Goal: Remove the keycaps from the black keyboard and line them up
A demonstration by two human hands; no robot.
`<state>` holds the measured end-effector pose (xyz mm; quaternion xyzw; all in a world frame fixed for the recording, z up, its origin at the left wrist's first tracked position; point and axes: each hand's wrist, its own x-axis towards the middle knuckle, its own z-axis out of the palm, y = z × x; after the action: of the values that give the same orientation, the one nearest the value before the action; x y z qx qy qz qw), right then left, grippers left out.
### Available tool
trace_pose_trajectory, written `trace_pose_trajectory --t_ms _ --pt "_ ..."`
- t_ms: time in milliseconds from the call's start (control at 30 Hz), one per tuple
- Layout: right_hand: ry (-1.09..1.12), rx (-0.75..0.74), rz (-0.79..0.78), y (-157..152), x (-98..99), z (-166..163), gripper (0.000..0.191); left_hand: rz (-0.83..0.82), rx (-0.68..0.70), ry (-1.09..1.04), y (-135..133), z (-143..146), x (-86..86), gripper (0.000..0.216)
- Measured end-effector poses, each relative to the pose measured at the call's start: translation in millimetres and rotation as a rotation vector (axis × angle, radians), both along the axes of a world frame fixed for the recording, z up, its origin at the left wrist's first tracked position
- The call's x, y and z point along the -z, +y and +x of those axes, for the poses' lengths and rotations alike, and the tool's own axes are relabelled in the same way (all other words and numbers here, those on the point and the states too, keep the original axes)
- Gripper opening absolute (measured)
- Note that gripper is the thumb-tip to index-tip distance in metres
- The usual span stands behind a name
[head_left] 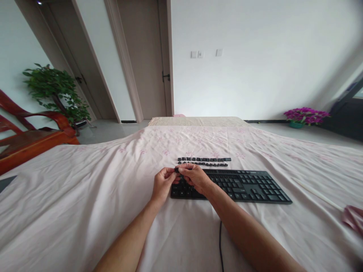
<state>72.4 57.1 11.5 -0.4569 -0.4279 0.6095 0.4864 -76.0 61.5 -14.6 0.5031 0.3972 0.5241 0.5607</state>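
Observation:
A black keyboard [249, 189] lies on the pale, flowered cloth, with my hands over its left end. Between the fingertips of my left hand [164, 182] is a small black keycap [176, 170]. My right hand [195, 176] is closed, its thumb and forefinger meeting the left fingers at the keycap. Thin wire prongs, like those of a wire keycap puller [186, 157], stick up from the right fingers; its grip is hidden in the hand. Behind the keyboard lie two rows of loose keycaps [212, 159], the nearer row partly covered by my right hand.
A black cable [220, 241] runs from below my right forearm toward me over the wrinkled cloth [85, 196]. At the far right edge lies a pink cloth [353, 219]. A dark flat thing [7, 182] sits at the left edge, and a wooden chair [56, 128] stands behind it.

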Motion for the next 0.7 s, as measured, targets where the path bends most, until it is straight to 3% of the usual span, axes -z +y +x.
trace_pose_trajectory --t_ms 267,367,533,700 --pt "-0.260 0.215 0.241 -4 -2.4 -13 0.024 -0.103 0.046 -0.109 2 1 1.3 0.035" --pt "-0.374 0.230 0.288 -3 0.0 -12 0.022 -0.013 0.014 -0.019 1 1 0.1 0.034" --pt "-0.585 0.303 0.427 -4 -1.5 -8 0.014 0.267 -0.161 0.179 -6 2 -2.5 0.033" --pt "-0.648 0.306 0.561 -7 -5.6 -11 0.012 0.290 -0.206 0.190 -7 -1 -5.0 0.026"
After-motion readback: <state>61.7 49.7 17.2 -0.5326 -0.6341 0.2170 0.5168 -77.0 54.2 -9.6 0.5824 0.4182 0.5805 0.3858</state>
